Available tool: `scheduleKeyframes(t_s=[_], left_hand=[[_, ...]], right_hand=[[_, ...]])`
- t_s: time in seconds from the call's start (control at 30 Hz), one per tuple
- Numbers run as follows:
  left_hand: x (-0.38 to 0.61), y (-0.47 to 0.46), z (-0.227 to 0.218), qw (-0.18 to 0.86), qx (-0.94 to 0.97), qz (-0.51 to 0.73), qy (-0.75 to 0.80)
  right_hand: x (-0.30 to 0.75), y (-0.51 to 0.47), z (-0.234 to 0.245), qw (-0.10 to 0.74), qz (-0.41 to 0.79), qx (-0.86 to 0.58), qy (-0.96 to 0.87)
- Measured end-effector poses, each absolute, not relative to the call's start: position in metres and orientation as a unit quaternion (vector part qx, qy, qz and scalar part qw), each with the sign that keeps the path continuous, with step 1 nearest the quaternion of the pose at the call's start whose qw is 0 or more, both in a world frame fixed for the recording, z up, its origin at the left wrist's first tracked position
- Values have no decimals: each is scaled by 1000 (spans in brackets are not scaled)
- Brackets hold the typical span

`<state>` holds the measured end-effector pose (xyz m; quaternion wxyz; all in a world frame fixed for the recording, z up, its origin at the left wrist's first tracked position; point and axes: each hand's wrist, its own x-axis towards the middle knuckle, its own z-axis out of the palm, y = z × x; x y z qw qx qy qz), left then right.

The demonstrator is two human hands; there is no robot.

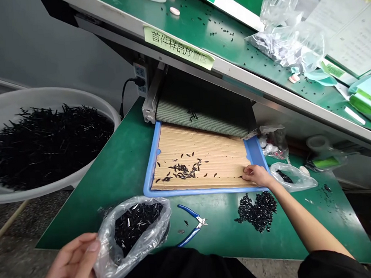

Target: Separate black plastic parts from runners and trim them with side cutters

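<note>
My left hand (72, 268) pinches the rim of a clear plastic bag (105, 261) between thumb and fingers. Many small glossy black pieces (137, 224) fill the bag, which sits open at the bench's front edge. Over the right front of a blue tray (148, 180) lined with corrugated cardboard (218, 153), my right hand (255, 175) has its fingertips pinched together at a small black part (240, 177). A scattered group of black parts (183, 170) lies left of centre on the cardboard. Below the tray are blue-handled nippers (198, 223), jaws pointing right.
A conveyor belt (199, 108) ends above the tray's back edge. Black pieces are heaped (258, 210) on the green bench (226, 243) at right, near another plastic bag (299, 181). A white tub (114, 114) of black sprues stands left. A shelf (231, 73) overhangs the back.
</note>
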<state>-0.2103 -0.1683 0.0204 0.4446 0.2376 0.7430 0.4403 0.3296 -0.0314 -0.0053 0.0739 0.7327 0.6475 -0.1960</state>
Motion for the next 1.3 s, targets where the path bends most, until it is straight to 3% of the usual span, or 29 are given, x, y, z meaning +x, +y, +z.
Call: scheduleKeyframes(t_s=[0.17,0.37,0.47,0.7,0.9,1.13,1.3], left_hand=[[-208,-132,35,388,302,517,700],[-171,-46,48,367,586,360,627],[-125,22,46,214,756,306,537],[-56,137,34,118,825,294,467],[-110,102,34,117,803,334,479],[-282,43,25,97,608,326,718],[-287,0,8,150,528,289,785]], right_hand=[[302,-30,-23,33,-261,691,673],[212,-17,-43,-45,-297,627,718],[172,-10,-46,-77,-299,590,746],[183,-3,-37,-104,-193,543,810],[158,28,-58,-9,-137,360,923],[63,65,-66,-63,-175,151,971],[52,62,-75,-102,-182,94,973]])
